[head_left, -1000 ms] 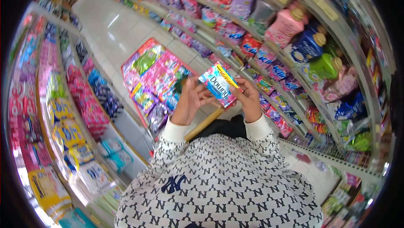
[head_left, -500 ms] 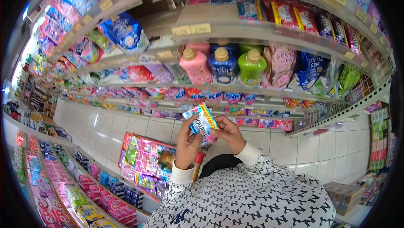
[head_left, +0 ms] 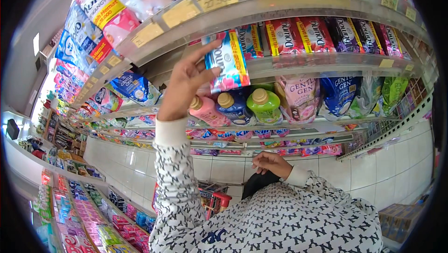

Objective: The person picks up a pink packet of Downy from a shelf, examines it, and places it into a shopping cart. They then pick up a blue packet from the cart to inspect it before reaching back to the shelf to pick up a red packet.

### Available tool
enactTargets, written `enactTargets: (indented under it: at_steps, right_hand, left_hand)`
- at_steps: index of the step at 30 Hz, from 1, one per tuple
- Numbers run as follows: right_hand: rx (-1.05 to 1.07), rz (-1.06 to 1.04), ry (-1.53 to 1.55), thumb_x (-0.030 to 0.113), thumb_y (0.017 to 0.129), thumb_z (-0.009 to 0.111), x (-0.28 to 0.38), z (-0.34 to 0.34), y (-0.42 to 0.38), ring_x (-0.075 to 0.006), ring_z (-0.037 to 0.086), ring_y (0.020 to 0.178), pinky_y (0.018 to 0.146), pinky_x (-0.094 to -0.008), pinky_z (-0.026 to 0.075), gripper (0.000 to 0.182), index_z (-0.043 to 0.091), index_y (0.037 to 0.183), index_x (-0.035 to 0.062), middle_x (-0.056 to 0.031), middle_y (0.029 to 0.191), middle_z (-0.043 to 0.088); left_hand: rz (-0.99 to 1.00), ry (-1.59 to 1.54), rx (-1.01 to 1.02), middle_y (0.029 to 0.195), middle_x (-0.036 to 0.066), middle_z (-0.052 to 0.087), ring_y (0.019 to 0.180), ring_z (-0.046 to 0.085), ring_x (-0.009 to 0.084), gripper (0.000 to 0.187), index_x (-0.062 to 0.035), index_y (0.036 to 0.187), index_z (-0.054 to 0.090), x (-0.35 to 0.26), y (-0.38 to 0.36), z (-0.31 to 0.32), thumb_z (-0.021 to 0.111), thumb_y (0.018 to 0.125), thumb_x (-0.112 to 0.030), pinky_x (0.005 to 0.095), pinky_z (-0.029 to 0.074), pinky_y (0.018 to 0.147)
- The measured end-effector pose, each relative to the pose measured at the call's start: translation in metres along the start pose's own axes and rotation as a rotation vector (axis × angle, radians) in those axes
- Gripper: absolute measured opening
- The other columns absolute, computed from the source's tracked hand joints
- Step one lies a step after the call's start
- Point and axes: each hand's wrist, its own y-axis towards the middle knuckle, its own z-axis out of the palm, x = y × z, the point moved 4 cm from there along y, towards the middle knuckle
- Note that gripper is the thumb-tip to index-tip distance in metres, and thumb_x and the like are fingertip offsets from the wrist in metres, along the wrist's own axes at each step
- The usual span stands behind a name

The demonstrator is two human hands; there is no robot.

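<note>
My left hand [head_left: 185, 82] is raised to the upper shelf and holds a light blue Downy sachet pack [head_left: 227, 60] by its left edge, upright, in front of the shelf rail. Red and dark Downy packs [head_left: 298, 36] stand in a row just right of it on that shelf [head_left: 326, 59]. My right hand [head_left: 269, 162] hangs low near my chest, fingers loosely curled, with nothing in it. Both arms wear a white patterned sleeve.
Pink, blue and green bottles [head_left: 233, 106] stand on the shelf below the raised pack, beside Gentle Gen pouches [head_left: 343, 92]. A red-handled cart [head_left: 217, 201] sits under my arms. Another stocked shelf row [head_left: 79, 215] runs along the lower left across a white tiled aisle.
My left hand has lifted the blue Downy pack from chest height up to the upper shelf. My right hand has let go of it and stayed low. The view has tilted upward.
</note>
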Motion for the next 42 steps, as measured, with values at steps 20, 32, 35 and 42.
enactTargets:
  at_steps: [20, 32, 35, 42]
  right_hand:
    - [0.097, 0.117, -0.129, 0.030, 0.096, 0.061, -0.002, -0.039, -0.002, -0.0078, 0.062, 0.078, 0.070, -0.0226, 0.050, 0.028, 0.062, 0.111, 0.0063, -0.0006, 0.097, 0.065]
    - [0.125, 0.156, -0.167, 0.031, 0.097, 0.059, -0.002, -0.045, -0.004, -0.0078, 0.062, 0.080, 0.071, -0.0232, 0.050, 0.030, 0.062, 0.113, 0.0060, -0.0008, 0.099, 0.065]
    - [0.129, 0.149, -0.177, 0.032, 0.097, 0.059, -0.006, -0.047, -0.005, -0.0079, 0.062, 0.080, 0.070, -0.0234, 0.051, 0.031, 0.062, 0.113, 0.0065, -0.0010, 0.100, 0.066]
    - [0.106, 0.173, -0.211, 0.033, 0.099, 0.057, -0.006, -0.054, -0.007, -0.0084, 0.063, 0.084, 0.074, -0.0233, 0.051, 0.032, 0.061, 0.117, 0.0067, -0.0023, 0.105, 0.067]
  left_hand:
    - [-0.041, 0.978, 0.130, 0.144, 0.010, 0.048, 0.112, 0.052, 0.0204, 0.064, -0.0165, 0.140, 0.052, 0.024, 0.088, -0.023, 0.075, 0.081, -0.022, 0.0305, 0.046, 0.092]
    - [0.284, 1.127, 0.287, 0.137, 0.013, 0.055, 0.127, 0.050, 0.0260, 0.066, -0.0167, 0.136, 0.056, 0.015, 0.088, -0.010, 0.079, 0.078, -0.036, 0.0355, 0.039, 0.106]
    - [0.226, 1.070, 0.302, 0.137, 0.014, 0.055, 0.130, 0.048, 0.0271, 0.065, -0.0155, 0.136, 0.056, 0.017, 0.090, -0.007, 0.078, 0.078, -0.035, 0.0368, 0.037, 0.108]
    - [0.232, 1.096, 0.342, 0.141, 0.013, 0.051, 0.133, 0.044, 0.0279, 0.066, -0.0135, 0.137, 0.054, 0.009, 0.093, 0.005, 0.076, 0.079, -0.036, 0.0373, 0.034, 0.110]
